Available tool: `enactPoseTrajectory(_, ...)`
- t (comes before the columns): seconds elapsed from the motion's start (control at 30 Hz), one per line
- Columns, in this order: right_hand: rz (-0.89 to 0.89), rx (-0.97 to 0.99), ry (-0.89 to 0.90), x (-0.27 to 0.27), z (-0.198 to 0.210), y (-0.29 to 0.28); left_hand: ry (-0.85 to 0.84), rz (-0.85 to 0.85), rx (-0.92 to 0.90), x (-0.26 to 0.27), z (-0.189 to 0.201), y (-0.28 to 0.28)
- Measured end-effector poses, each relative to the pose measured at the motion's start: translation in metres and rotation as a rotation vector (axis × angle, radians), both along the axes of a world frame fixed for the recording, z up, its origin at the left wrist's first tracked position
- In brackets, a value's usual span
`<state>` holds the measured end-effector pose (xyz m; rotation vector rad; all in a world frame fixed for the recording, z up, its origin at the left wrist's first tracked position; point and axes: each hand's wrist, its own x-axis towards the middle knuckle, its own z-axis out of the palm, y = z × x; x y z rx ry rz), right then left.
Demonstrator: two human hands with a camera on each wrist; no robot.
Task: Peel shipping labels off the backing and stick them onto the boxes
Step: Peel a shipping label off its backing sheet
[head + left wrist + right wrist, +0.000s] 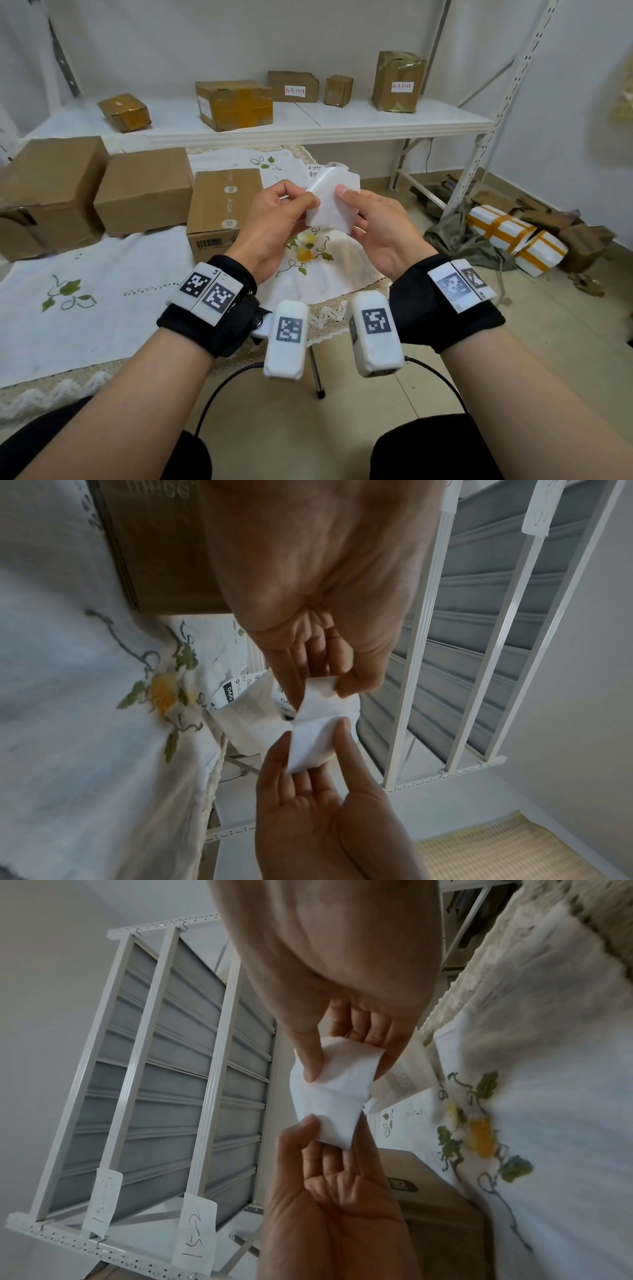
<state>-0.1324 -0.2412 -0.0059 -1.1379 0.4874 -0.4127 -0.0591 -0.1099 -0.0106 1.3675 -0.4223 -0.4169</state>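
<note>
Both hands hold one white label sheet (pixel 332 202) in the air above the embroidered tablecloth (pixel 85 308). My left hand (pixel 305 198) pinches its left edge between thumb and fingers. My right hand (pixel 349 202) pinches the right edge, thumb on top. The left wrist view shows the sheet (pixel 318 723) bent between the left hand (pixel 322 685) and the right hand (pixel 315 739). In the right wrist view the sheet (pixel 335 1093) spans from the right hand (pixel 346 1064) to the left hand (pixel 332 1134). A brown printed box (pixel 224 202) lies just left of the hands.
More printed labels (pixel 315 169) lie on the cloth behind the hands. Two plain boxes (pixel 144 188) (pixel 48 192) stand at the left. A white shelf (pixel 342 126) carries several boxes, two with handwritten tags. Taped white packages (pixel 513 236) and cardboard lie on the floor at the right.
</note>
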Motion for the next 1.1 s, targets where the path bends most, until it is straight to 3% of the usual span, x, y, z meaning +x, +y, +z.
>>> enactPoseTrajectory(0.73, -0.101, -0.003, 0.118, 0.0025, -0.0012, -0.0095, 0.027, 0.014, -0.018, 0.0041, -0.0033, -0.0034)
enactPoseTrajectory(1.1, -0.053, -0.017, 0.118, 0.0013, -0.0029, -0.0065, 0.033, -0.023, -0.002, 0.0026, -0.0015, -0.0013)
